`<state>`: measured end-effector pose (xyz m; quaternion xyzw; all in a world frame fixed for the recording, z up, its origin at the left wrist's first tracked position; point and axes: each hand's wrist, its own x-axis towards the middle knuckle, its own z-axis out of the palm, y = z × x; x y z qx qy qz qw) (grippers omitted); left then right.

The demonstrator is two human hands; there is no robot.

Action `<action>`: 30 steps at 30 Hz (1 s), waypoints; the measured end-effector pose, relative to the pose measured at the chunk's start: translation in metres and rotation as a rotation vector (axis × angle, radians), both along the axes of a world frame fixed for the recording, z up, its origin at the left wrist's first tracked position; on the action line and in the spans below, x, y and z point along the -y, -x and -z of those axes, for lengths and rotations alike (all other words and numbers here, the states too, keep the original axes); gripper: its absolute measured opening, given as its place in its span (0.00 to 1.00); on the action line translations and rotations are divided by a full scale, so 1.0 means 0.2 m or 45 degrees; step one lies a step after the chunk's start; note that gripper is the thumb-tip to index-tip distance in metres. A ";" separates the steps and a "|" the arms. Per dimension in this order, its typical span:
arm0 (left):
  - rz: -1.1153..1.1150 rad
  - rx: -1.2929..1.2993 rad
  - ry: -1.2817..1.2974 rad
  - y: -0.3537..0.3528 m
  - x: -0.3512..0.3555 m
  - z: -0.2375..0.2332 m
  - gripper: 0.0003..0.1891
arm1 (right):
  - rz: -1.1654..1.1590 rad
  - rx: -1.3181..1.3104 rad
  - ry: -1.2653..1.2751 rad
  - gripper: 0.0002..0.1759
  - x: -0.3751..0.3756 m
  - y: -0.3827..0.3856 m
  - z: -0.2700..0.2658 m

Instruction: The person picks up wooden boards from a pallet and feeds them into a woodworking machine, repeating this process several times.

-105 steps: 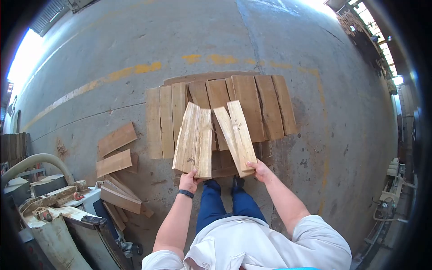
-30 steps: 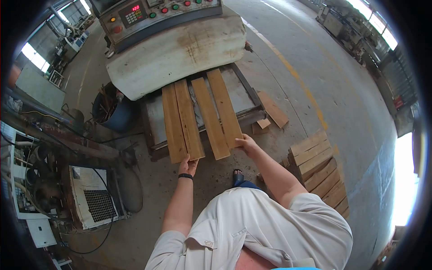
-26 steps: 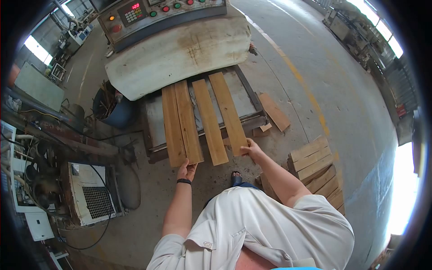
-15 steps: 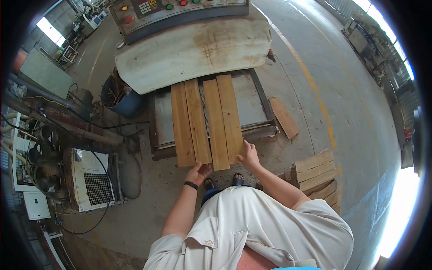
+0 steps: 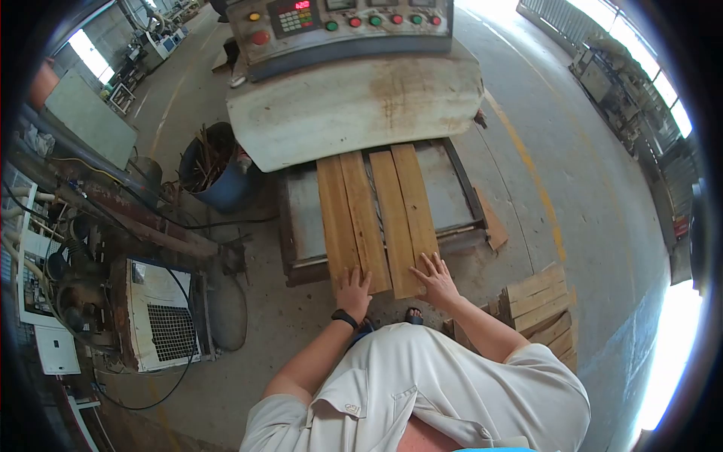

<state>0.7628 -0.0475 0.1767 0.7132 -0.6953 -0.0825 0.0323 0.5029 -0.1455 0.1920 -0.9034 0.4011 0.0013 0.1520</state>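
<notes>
Several long wooden boards (image 5: 369,218) lie side by side on the machine's metal bed (image 5: 305,211), with a narrow gap down the middle. Their far ends pass beneath the white machine hood (image 5: 354,105). My left hand (image 5: 352,292), with a black band at its wrist, rests on the near end of the left boards, fingers spread. Lying flat on the near end of the right boards is my right hand (image 5: 438,282), its fingers apart as well.
Above the hood is a control panel (image 5: 346,26) with coloured buttons. A blue bin (image 5: 226,192) of wood scraps stands left of the bed. Stacked boards (image 5: 538,297) sit at my right, and a loose board (image 5: 491,218) lies beyond the bed. A black cable (image 5: 169,271) hangs at left.
Both hands have moved from the boards' near edges onto their top faces, fingers now spread. The view has shifted, so the machine and boards appear lower and further right.
</notes>
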 end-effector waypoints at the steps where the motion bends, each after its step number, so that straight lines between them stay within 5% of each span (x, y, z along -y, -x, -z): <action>1: 0.000 -0.020 -0.020 -0.01 0.02 0.01 0.36 | 0.005 -0.011 -0.001 0.47 0.01 -0.01 -0.01; 30: -0.146 -0.032 -0.204 -0.45 1.00 -0.02 0.34 | -0.037 0.053 -0.039 0.48 1.15 -0.56 0.01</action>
